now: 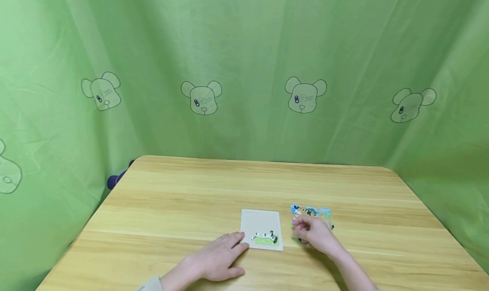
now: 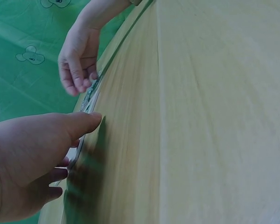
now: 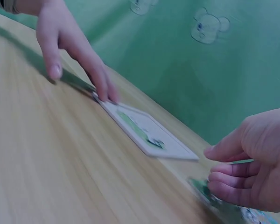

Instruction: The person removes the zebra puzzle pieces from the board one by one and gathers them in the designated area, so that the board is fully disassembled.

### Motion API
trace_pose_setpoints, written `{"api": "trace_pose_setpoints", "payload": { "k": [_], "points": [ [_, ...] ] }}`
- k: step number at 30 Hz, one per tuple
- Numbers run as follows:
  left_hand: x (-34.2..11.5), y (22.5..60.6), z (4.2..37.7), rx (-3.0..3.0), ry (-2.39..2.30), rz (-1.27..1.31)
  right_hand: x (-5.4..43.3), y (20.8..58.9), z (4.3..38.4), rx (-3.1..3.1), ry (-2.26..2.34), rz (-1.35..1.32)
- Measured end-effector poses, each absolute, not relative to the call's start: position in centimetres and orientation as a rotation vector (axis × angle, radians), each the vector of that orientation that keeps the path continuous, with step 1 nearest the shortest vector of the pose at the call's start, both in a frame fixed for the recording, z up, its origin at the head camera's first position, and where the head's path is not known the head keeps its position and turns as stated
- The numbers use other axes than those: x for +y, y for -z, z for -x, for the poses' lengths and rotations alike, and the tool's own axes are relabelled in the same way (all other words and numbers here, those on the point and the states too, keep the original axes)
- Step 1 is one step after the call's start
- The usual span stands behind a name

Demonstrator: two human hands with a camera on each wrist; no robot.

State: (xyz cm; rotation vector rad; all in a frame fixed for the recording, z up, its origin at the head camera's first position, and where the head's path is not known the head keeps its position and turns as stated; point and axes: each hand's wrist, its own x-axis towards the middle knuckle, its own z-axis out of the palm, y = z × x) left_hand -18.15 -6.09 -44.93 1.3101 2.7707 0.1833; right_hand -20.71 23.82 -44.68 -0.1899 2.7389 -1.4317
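In the head view a white square puzzle tray lies on the table. A puzzle piece with black-and-white animal markings on green sits in its lower part. My left hand rests its straight fingertips on the tray's left edge, the thumb spread apart. Right of the tray my right hand hovers above several colourful puzzle pieces, partly covering them. In the right wrist view the right hand has loosely bent fingers, with a gap to the thumb and no piece visible there.
The wooden table fills the lower part of the head view. A green curtain with printed bear heads surrounds its back and sides. A dark purple object pokes out beyond the table's left edge.
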Motion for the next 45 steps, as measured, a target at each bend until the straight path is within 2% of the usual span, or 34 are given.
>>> {"api": "trace_pose_setpoints", "payload": {
  "k": [9, 18, 30, 45],
  "points": [
    [-5.9, 45.1, 18.2, 2.774, -0.176, -1.352, 20.0, 44.2, 21.1, 2.661, 1.410, 0.460],
    [-5.9, 45.0, 18.3, 2.743, -0.153, -1.355, 17.1, 45.0, 21.5, 2.761, 1.229, 0.555],
    [-5.8, 45.1, 18.3, 2.760, -0.140, -1.385, 16.5, 45.3, 21.3, 2.881, 0.995, 0.601],
    [-5.9, 45.2, 18.4, 2.753, -0.156, -1.380, 17.8, 46.2, 20.9, 2.689, 1.353, 0.582]
  ]
}}
